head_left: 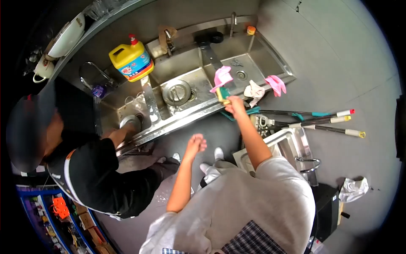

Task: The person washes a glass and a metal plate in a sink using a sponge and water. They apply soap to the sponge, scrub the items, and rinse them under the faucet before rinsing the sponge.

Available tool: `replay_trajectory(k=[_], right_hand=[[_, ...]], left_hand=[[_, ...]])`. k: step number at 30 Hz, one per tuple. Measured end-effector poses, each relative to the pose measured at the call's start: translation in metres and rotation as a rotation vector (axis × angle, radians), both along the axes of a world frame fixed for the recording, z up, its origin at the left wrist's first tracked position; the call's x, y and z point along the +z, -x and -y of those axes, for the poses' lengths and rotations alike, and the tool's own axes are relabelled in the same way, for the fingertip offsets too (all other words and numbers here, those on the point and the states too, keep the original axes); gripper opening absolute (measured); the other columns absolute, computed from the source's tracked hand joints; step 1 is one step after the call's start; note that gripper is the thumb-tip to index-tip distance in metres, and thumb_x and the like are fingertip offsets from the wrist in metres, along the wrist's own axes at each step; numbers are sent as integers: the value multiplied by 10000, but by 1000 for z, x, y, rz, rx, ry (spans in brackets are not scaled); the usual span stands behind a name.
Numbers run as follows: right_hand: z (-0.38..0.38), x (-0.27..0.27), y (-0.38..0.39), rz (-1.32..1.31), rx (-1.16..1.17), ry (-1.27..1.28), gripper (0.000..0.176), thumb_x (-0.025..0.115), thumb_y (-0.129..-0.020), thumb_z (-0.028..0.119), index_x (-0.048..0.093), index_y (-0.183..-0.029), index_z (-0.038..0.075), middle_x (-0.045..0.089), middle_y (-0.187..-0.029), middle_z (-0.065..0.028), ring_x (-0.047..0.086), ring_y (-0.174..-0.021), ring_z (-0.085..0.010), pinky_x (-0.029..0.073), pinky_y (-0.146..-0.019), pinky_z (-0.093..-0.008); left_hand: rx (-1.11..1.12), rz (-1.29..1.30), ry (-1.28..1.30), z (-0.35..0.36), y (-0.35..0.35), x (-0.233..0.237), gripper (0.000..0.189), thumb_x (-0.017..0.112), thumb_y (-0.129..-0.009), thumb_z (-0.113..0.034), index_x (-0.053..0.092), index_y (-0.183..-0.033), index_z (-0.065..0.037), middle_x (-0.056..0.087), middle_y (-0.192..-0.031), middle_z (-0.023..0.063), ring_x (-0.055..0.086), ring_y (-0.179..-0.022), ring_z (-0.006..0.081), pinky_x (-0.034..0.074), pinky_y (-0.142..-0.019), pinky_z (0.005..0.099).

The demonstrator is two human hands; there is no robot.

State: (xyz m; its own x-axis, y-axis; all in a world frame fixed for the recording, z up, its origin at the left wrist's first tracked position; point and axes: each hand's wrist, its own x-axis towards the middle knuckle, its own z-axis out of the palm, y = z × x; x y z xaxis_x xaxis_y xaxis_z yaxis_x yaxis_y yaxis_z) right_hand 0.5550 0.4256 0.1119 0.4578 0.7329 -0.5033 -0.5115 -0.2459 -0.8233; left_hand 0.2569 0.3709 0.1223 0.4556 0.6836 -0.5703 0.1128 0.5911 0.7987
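Note:
My right hand [235, 106] is closed on a yellow and green sponge [223, 95] at the front edge of the steel sinks. A pink cloth [222, 78] lies just beyond the sponge, on the divider between the middle and right basins. My left hand [196, 144] hangs in front of the sinks with its fingers curled; whether anything is inside them cannot be made out. To the right of my right hand, a whitish cloth [254, 92] and another pink cloth [275, 85] drape over the sink's front rim.
On the left a person in black [105, 173] reaches into the left basin. A yellow detergent jug [132, 60] stands behind the sinks. A round metal lid [176, 92] lies in the middle basin. Long-handled tools [313, 122] and a loose sink [292, 146] are at the right.

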Motion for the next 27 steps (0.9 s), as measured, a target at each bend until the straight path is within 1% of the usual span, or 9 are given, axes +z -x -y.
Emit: replay_trajectory(k=[2, 4, 5, 10, 12, 15, 18, 22, 27], right_hand=[[29, 23, 31, -114, 91, -66, 199, 629, -827, 151, 545, -989, 74, 618, -844, -69, 614, -670, -156, 511, -541, -258], [46, 30, 51, -48, 187, -163, 224, 624, -839, 142, 529, -1033, 80, 614, -885, -65, 623, -742, -164, 521, -607, -285], [51, 30, 53, 18, 298, -198, 234, 614, -855, 140, 521, -1064, 91, 610, -940, -55, 622, -831, -175, 522, -675, -319], [57, 44, 31, -294, 381, -230, 242, 574, -898, 159, 516, -1125, 99, 612, -1003, -57, 618, -877, -187, 513, -706, -338], [43, 46, 22, -329, 510, -259, 254, 623, -864, 155, 531, -1092, 93, 625, -941, -51, 615, -791, -147, 490, -602, -280], [3, 34, 19, 11, 598, -224, 269, 658, -826, 96, 550, -1072, 82, 641, -930, -19, 606, -735, -93, 458, -523, -214], [-41, 42, 53, 90, 747, -222, 280, 669, -818, 107, 551, -1069, 67, 648, -933, -15, 611, -734, -93, 463, -521, -210], [-84, 37, 108, 332, 890, -346, 231, 680, -813, 144, 603, -1013, 59, 672, -836, -2, 591, -640, -66, 444, -479, -202], [-114, 44, 151, 195, 930, -338, 223, 671, -827, 175, 625, -1012, 57, 662, -805, -3, 573, -594, -67, 417, -454, -197]], left_hand=[[51, 59, -39, -27, -33, 25, 290, 534, -908, -342, 508, -1111, -136, 606, -968, 38, 621, -768, 149, 495, -635, 288], [42, 14, -66, -46, -60, 51, 431, 575, -878, -400, 477, -1157, -87, 594, -1006, 51, 612, -854, 159, 500, -697, 304], [-7, 14, -110, -54, -68, 51, 402, 588, -878, -361, 492, -1146, -78, 606, -982, 48, 618, -833, 149, 505, -686, 290], [-125, 126, -180, -68, -88, 57, 234, 627, -865, -204, 568, -1044, -65, 647, -852, 30, 629, -706, 105, 505, -604, 219], [-155, 110, -213, -75, -92, 56, 210, 645, -853, -175, 584, -1022, -68, 651, -814, 20, 630, -669, 96, 498, -574, 205], [0, 64, -212, -89, -80, 47, 179, 671, -834, -164, 589, -947, -51, 636, -738, 13, 621, -606, 98, 475, -518, 203], [193, -47, -186, -98, -39, 36, 182, 682, -832, -190, 580, -896, -54, 637, -724, 32, 630, -620, 113, 479, -522, 212], [365, -59, -163, -96, 18, 58, 194, 678, -837, -246, 591, -826, -73, 642, -734, 28, 607, -627, 92, 479, -562, 212], [497, -51, -188, -105, 57, 50, 209, 658, -850, -303, 611, -838, -100, 641, -750, 4, 611, -652, 90, 494, -596, 224]])
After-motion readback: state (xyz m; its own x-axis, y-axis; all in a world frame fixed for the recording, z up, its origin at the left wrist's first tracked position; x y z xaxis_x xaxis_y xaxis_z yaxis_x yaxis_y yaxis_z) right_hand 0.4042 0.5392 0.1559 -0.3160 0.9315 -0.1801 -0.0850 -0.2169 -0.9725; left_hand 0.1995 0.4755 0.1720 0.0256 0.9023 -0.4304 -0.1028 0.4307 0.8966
